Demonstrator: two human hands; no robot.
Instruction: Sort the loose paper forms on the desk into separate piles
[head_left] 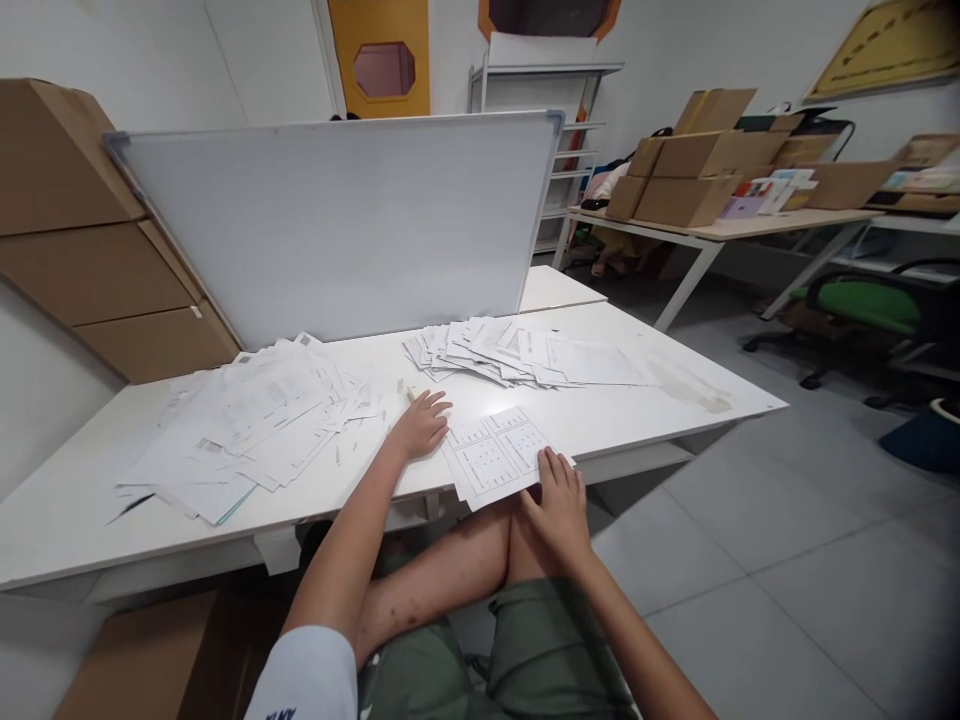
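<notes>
A printed sheet of paper [499, 455] with grid-like boxes lies at the table's front edge, its near corner jutting out over my legs. There seems to be at least one more sheet beneath it. My right hand [561, 505] grips its right side, fingers on top and thumb at the lower edge. Beside the sheet's left edge, my left hand [421, 425] rests on the table with its fingers apart, holding nothing. A spread-out heap of papers [262, 410] lies to the left. Behind the sheet is a second, overlapping pile of papers [510, 350].
A large whiteboard [337, 220] stands along the back of the white table [637, 425]. Stacked cardboard boxes [97, 250] rise at the left. Another table [720, 228] at the right bears more boxes, with a green chair [862, 300] near it.
</notes>
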